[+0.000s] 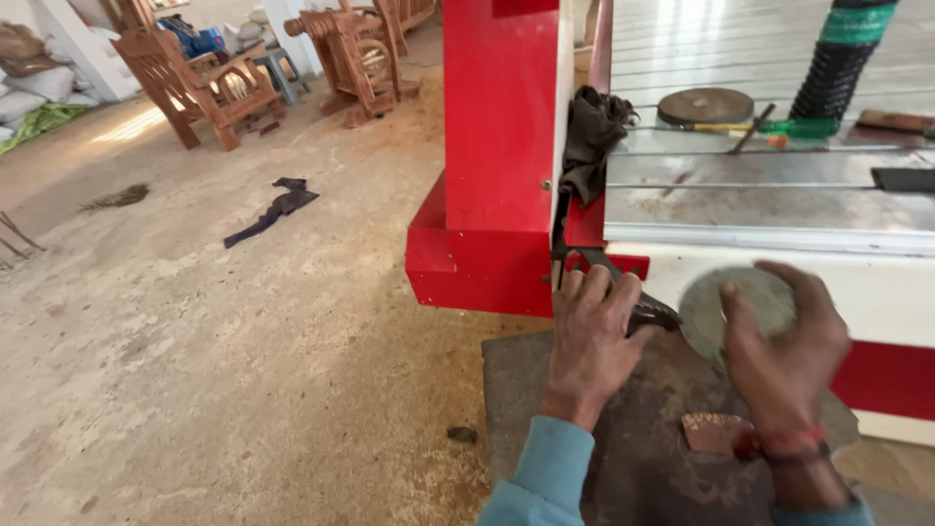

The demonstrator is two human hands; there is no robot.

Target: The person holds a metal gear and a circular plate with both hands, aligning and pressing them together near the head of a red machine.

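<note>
My left hand (pixel 592 341) is closed around a dark metal lever or handle (pixel 651 312) that sticks out at the front of a red and white machine (pixel 499 146). My right hand (pixel 784 346) grips the edge of a grey round disc (pixel 730 297) held upright against the machine's white front panel (pixel 877 292). Both sleeves are teal, and a red band sits on the right wrist. A flat dark board (pixel 633 448) lies under my forearms, with a small reddish block (pixel 716 432) on it.
The machine's metal table (pixel 779 200) carries a second round disc (pixel 705 105), a green-handled tool (pixel 779 127), a black ribbed hose (pixel 838 58) and a dark rag (pixel 589 136). Wooden chairs (pixel 205 83) stand at the back left. A dark cloth (pixel 273 209) lies on the dusty floor.
</note>
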